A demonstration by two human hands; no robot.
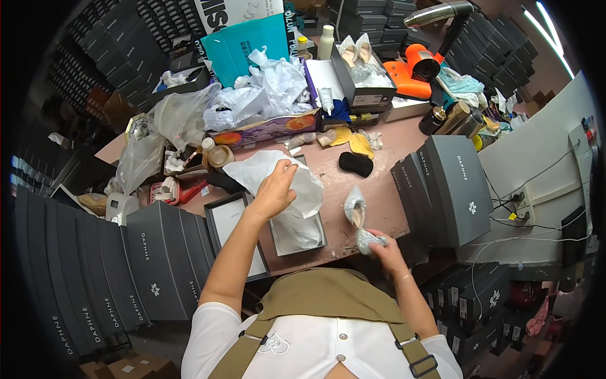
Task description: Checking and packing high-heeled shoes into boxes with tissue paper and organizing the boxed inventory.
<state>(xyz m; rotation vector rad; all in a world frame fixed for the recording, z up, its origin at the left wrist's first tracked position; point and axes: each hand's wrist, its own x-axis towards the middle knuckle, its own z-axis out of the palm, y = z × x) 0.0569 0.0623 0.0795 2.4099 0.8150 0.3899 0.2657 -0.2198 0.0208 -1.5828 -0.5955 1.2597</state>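
My left hand [276,191] is closed on a sheet of white tissue paper [249,169], lifting it over an open grey shoe box. More white tissue [302,232] lies inside that box. To the right, my right hand [387,254] grips a glittery silver shoe [368,241] near the table's front edge. A second silver part with a pointed end [355,201] shows just beyond it; I cannot tell whether it is a separate shoe. Farther back on the pink table [328,165] sits a black oval pad [356,164].
Grey shoe boxes stand in rows at the left [167,252] and right [451,189]. A carton of crumpled white paper [265,129] is at the back, beside a box with a pair of glittery shoes [363,50]. An orange tool [410,72] and yellow cloths [360,144] lie near them.
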